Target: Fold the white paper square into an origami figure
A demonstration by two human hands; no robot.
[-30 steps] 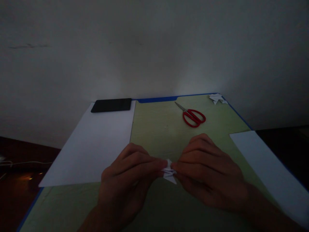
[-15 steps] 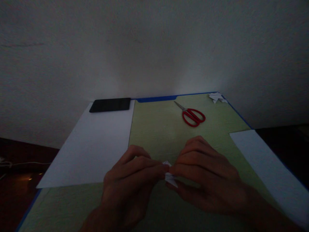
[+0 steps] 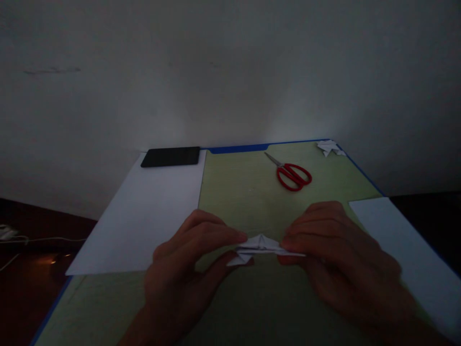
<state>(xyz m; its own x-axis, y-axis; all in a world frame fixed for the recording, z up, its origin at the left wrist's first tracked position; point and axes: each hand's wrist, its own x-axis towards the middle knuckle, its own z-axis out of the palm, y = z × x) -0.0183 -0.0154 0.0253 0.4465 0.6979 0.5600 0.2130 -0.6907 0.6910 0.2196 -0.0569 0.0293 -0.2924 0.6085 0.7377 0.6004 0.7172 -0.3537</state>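
Note:
A small piece of folded white paper (image 3: 261, 244) is held above the near middle of the green tabletop (image 3: 237, 192). It is creased into several layers, with a raised peak in its middle and pointed flaps at both ends. My left hand (image 3: 190, 264) pinches its left end between thumb and fingers. At the right end, my right hand (image 3: 334, 254) grips it the same way, thumb below and fingers above. Beyond the hands, red-handled scissors (image 3: 290, 174) lie with their blades pointing away to the left.
A black phone-like slab (image 3: 171, 157) rests on a large white sheet (image 3: 151, 206) at the left. Another white sheet (image 3: 406, 240) lies along the right edge. A folded paper figure (image 3: 329, 147) sits in the far right corner, near the wall (image 3: 230, 72).
My hands have moved apart, the right one going right, and more of the folded paper now shows between them. The whole view has shifted slightly.

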